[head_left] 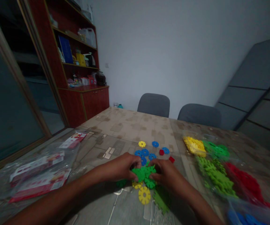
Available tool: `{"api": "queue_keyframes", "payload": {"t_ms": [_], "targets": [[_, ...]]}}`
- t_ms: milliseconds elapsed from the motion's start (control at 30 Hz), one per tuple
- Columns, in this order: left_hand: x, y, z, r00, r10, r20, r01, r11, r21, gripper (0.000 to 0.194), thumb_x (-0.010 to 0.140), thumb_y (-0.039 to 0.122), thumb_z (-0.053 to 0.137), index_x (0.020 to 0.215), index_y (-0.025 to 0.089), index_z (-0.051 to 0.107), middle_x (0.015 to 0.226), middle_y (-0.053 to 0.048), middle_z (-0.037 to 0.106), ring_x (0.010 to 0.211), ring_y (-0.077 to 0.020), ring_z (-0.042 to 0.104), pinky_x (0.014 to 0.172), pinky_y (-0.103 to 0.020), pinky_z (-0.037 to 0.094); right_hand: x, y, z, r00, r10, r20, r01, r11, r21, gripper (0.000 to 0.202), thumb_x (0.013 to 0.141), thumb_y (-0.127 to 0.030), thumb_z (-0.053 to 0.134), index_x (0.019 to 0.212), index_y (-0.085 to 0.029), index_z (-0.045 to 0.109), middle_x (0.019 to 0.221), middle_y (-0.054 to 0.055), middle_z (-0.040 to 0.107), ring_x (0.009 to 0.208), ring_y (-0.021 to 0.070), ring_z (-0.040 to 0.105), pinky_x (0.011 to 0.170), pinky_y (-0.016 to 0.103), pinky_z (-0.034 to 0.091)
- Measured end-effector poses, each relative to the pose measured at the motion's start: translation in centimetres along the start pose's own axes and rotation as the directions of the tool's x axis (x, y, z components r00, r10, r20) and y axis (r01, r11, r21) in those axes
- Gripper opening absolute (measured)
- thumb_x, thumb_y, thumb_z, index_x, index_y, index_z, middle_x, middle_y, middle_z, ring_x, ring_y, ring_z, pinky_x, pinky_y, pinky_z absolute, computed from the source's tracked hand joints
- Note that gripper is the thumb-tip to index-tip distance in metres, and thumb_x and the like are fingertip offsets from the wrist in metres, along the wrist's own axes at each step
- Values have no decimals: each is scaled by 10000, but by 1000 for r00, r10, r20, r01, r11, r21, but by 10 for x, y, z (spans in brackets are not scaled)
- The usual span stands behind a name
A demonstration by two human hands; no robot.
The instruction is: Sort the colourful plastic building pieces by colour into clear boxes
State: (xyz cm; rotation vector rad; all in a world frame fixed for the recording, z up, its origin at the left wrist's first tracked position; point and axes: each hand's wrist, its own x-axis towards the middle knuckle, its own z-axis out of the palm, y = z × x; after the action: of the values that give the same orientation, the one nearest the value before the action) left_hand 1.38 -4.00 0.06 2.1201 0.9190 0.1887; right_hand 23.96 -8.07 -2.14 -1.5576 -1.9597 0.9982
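Observation:
My left hand (126, 166) and my right hand (164, 172) are closed on either side of a cluster of green notched plastic discs (143, 172), low over the table. How the green pieces are joined is partly hidden by my fingers. Just beyond them lie several blue notched discs (145, 152), a yellow disc (142, 144) and two small red pieces (161, 152). On the near side is a larger yellow notched disc (144, 195), with another yellow one partly covered by the cluster. A light green toothed plate (161, 200) lies below my right hand.
To the right, clear trays hold yellow pieces (195, 146), green pieces (216, 151), light green pieces (216, 176) and red pieces (246, 182). A clear container with blue pieces (245, 218) stands at the near right. Plastic packaging (41, 181) lies on the left. Two grey chairs (153, 104) stand beyond the table.

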Motion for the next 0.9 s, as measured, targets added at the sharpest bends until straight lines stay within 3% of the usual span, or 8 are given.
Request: {"api": "queue_keyframes", "payload": {"t_ms": [133,267,433,533,600,700,767,900], "targets": [[6,-4,8,999,-17,-40,9,981,-195,322,605,179,772,774,189,498,654,81,483,618,-120,458,523,-213,292,-1,-11,5,990,-53,127,13,955,296,247,827,-358,569,963,-162,630,703,-10,619,525,114,577,500,219,441],[11,-10,12,991,-19,-134,-12,974,-226,340,598,177,759,754,194,457,664,82,498,622,-117,469,522,-204,317,0,-13,11,974,-115,193,1,862,507,424,798,-570,606,930,-168,605,640,-27,588,498,103,569,505,216,459],[13,-9,13,984,-4,-181,-33,979,-201,290,608,120,667,788,201,454,677,86,512,611,-114,479,528,-197,338,-3,-20,16,990,-114,88,74,925,373,225,801,-395,612,874,-182,601,697,-27,595,537,118,595,536,230,473],[10,-6,5,985,40,-167,-71,979,-189,263,659,196,677,844,200,491,724,60,572,664,-138,536,581,-217,397,-9,-28,3,996,-91,0,87,957,278,75,774,-260,597,782,-186,585,672,-27,577,571,142,590,519,227,448],[7,-5,-7,983,85,-165,-112,981,-161,229,741,292,656,897,195,519,779,24,620,718,-160,574,635,-240,433,-16,-32,-18,993,-89,-81,104,975,198,37,751,-222,606,751,-189,587,686,-20,576,615,152,579,534,229,441],[2,-8,-27,979,90,-181,-90,996,8,214,837,368,566,955,191,541,837,-8,644,760,-174,595,683,-258,451,-27,-26,-69,965,-85,-249,77,996,-40,64,781,-246,595,799,-193,625,704,1,630,630,167,601,572,250,457],[-2,-12,-40,983,33,-180,-4,987,159,194,843,360,547,937,190,552,845,-13,640,771,-179,599,687,-258,443,-33,-11,-111,937,26,-349,-70,991,-115,102,796,-294,600,823,-200,632,679,8,666,584,175,632,560,261,478],[-11,-22,-52,986,-101,-136,138,943,302,148,720,299,647,793,192,575,772,-16,640,733,-216,607,619,-271,396,-41,37,-190,821,166,-546,-284,949,-140,69,738,-265,641,714,-209,611,558,16,655,498,198,635,499,282,469]]}}
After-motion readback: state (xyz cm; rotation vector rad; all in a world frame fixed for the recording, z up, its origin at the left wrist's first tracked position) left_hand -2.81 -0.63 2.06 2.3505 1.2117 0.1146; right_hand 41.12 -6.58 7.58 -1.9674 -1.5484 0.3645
